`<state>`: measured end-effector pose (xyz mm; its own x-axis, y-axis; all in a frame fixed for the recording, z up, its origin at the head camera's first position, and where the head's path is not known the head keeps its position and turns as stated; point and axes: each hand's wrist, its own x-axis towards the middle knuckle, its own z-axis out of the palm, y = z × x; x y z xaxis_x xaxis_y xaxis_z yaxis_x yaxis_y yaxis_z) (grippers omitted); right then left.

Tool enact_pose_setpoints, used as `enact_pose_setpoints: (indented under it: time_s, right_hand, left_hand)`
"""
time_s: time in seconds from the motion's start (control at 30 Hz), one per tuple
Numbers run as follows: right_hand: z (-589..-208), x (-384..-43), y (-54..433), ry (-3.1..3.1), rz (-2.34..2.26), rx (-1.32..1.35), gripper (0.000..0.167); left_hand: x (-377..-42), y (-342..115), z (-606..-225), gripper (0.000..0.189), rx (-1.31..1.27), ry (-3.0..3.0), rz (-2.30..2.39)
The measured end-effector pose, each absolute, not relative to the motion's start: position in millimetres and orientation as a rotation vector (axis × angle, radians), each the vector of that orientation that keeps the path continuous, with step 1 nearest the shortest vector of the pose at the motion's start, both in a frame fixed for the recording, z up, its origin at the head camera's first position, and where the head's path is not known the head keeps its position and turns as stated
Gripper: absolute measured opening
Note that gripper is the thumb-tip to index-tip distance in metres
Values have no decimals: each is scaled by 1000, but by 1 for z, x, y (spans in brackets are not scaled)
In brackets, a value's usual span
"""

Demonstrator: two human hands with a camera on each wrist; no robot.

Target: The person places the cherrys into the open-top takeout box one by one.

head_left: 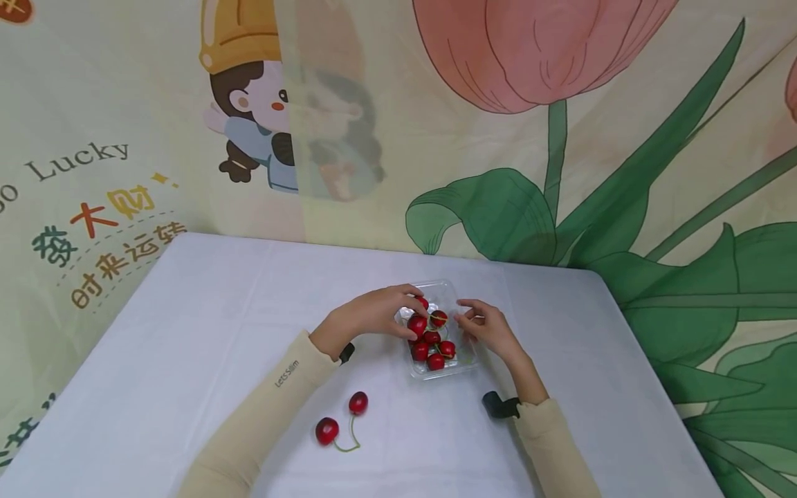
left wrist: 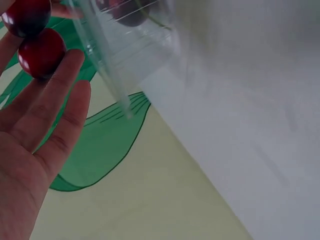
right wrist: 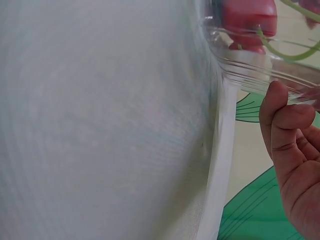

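Observation:
My left hand (head_left: 380, 311) reaches over the left side of a clear plastic box (head_left: 445, 294). Its fingers and thumb hold a pair of dark red cherries (left wrist: 42, 52), the lower one against the fingertips. Several more cherries (head_left: 436, 361), some with green stems, lie inside the box. At the box's right edge is my right hand (head_left: 488, 328), fingers loosely bent. Its fingertips (right wrist: 276, 92) are close to the clear wall; whether they touch it is hard to tell. On the cloth in front of the box lie two cherries (head_left: 326, 431) joined by their stems.
A white cloth covers the table (head_left: 187, 346). Behind it hangs a printed backdrop (head_left: 361, 228) with a large tulip, leaves, a cartoon figure and lettering. Dark straps with a camera (head_left: 498, 405) sit at the wrists, below beige sleeves.

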<state>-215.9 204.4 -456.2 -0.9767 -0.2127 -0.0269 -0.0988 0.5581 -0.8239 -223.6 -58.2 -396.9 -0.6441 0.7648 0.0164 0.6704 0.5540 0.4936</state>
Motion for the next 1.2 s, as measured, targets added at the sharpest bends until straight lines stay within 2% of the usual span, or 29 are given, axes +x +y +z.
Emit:
enact_pose_setpoints:
  time_s: [0.6,0.7,0.83,0.93,1.2]
  right_hand:
    - [-452,-220,202,2652,-1399,-304,44]
    - [-437,-212,195,2657,-1378,-307,42]
    - [-434,-212,194,2657,-1381,-319,42]
    - [-449,-220,201,2652,-1397,-322,44]
    - [-456,-216,204,2665,-1390,-274,41]
  left_hand:
    - [-234,-39,-419,36,1194,2554,605]
    - [-233,-39,-418,37,1190,2555,596]
    - [-233,-37,-417,38,1186,2550,584]
    - [-233,-36,-417,39,1174,2538,580]
    - [-228,-34,-417,43,1139,2495,600]
